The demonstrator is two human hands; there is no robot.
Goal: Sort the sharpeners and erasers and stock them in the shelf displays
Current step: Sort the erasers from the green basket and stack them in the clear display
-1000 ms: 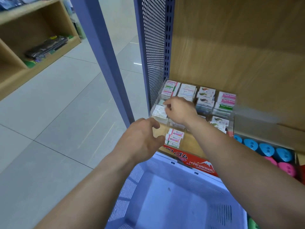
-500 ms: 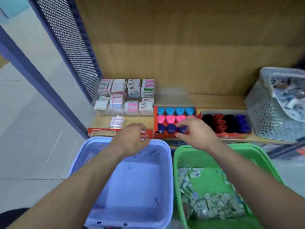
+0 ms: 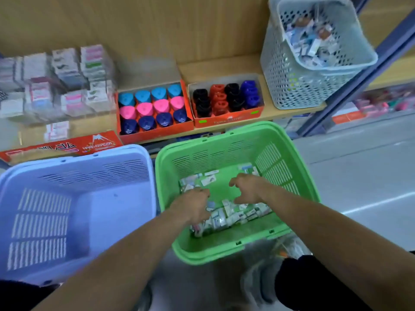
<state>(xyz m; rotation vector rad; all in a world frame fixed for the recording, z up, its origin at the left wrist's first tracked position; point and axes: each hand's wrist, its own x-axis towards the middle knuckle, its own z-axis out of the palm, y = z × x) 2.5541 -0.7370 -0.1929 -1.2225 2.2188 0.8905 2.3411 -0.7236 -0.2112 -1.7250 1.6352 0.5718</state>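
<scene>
Both my hands are down inside the green basket (image 3: 224, 131). My left hand (image 3: 195, 206) lies on the pile of small wrapped erasers (image 3: 238, 215), fingers curled down into it; whether it holds any is hidden. My right hand (image 3: 247, 187) hovers just above the pile with fingers spread and bent, holding nothing. On the shelf stand a clear eraser display (image 3: 67, 81), an orange box of blue, pink and navy sharpeners (image 3: 152, 108), and a second box of black, red and blue sharpeners (image 3: 226, 97).
A lilac basket (image 3: 78, 158) sits left of the green one with nothing in it. A red eraser carton (image 3: 62, 147) and a small eraser stack (image 3: 57, 130) lie at the shelf front. A grey perforated basket (image 3: 292, 75) of mixed items stands at the right.
Both hands came away from the shelf and dropped into the green basket. The view swung from the eraser display to the right and down.
</scene>
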